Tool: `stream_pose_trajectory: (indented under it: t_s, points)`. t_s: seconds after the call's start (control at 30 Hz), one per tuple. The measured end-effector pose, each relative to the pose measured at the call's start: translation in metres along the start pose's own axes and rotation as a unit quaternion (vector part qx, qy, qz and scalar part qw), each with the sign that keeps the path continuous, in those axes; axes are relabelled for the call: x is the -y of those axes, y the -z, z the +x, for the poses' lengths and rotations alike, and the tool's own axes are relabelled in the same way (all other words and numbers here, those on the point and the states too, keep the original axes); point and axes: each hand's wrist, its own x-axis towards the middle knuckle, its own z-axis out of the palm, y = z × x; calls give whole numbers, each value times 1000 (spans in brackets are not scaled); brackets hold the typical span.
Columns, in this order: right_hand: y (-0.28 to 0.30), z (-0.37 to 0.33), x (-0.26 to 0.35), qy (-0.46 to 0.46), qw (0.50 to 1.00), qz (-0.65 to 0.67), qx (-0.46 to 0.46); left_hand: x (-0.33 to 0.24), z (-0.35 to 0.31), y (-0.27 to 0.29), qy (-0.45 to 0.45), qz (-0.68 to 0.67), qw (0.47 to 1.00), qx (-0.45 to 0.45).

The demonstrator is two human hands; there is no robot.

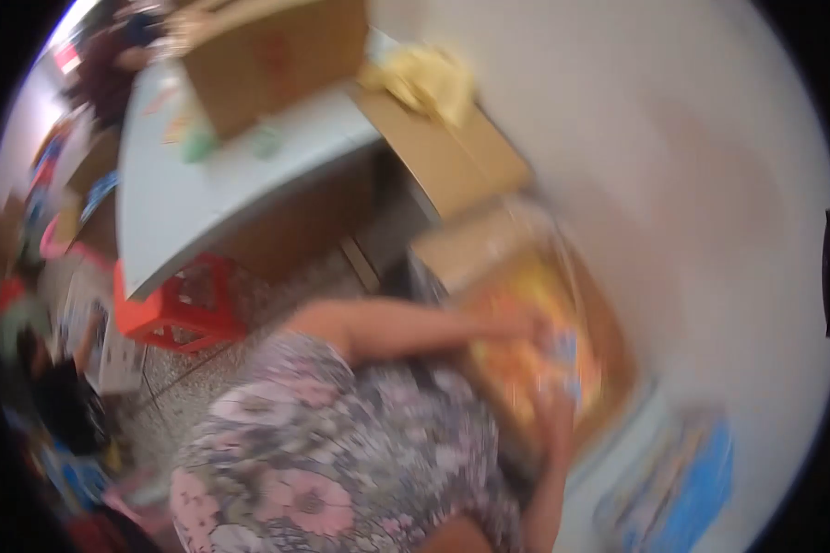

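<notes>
Both my hands are over an open cardboard box (615,346) lined with clear plastic. Orange and yellow pieces (503,346), too blurred to name, fill it. My left hand (528,326) reaches in from the left, its fingers closed at a small blue-and-white packet (564,347). My right hand (553,410) comes up from below, fingers closed at the packet's lower end. Motion blur hides the exact grip of the fingers.
A blue-and-clear plastic package (682,488) lies right of the box. Farther off, a white table (180,198) bears a large carton (277,69). Yellow cloth or plastic (429,81) lies on cardboard. A red stool (180,309) stands left; other people (65,396) are there.
</notes>
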Motion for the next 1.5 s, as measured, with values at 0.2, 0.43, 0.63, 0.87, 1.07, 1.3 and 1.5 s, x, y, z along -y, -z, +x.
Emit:
stream_pose_trajectory:
  t_s: [0.2,0.43,0.63,0.87,1.07,1.3,1.5]
  points:
    - [16,14,-16,-123,973,167,-98,-31,3,28,70,-246,966,43]
    - [56,13,25,-128,849,501,-109,-49,-8,8,58,-253,961,98]
    - [53,21,36,-127,883,436,-120,-53,-13,6,25,-176,975,132]
    - [60,51,41,-67,966,164,-187,-51,-1,25,25,-154,979,130]
    - [54,43,71,2,984,54,-168,24,3,-16,-87,-153,978,109]
    - [32,23,72,207,913,-10,-352,-51,-10,-7,-52,-180,977,105]
    - [23,23,31,147,965,13,-216,-41,-1,-14,-20,-250,965,78]
